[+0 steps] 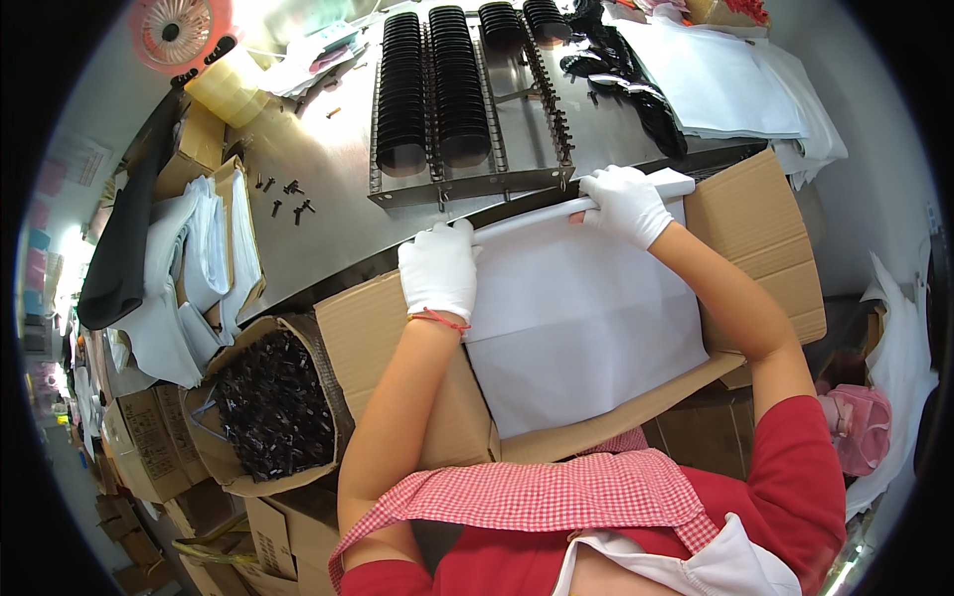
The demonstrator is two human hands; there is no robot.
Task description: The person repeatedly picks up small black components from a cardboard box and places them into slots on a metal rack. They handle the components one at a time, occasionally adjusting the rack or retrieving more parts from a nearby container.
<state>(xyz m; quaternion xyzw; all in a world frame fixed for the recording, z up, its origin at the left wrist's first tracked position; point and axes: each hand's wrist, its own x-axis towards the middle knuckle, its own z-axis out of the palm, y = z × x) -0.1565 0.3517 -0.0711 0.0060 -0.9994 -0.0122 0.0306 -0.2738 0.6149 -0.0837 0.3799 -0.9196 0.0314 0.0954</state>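
Observation:
An opened cardboard box sits right in front of me with its side flaps spread. A creased white sheet, paper or thin foam, covers its inside. Along the far side the sheet is folded or rolled into a thick edge. My left hand, in a white glove, is closed on the left end of that edge, its fingertips partly hidden. Farther right, my right hand, gloved too, has its fingers wrapped over the same edge. Whatever lies under the sheet is hidden.
Beyond the box, a metal rack of black round discs stands on a steel table. Loose screws lie left of it. White sheets are stacked at far right. A box of small black parts is at left, near a pink fan.

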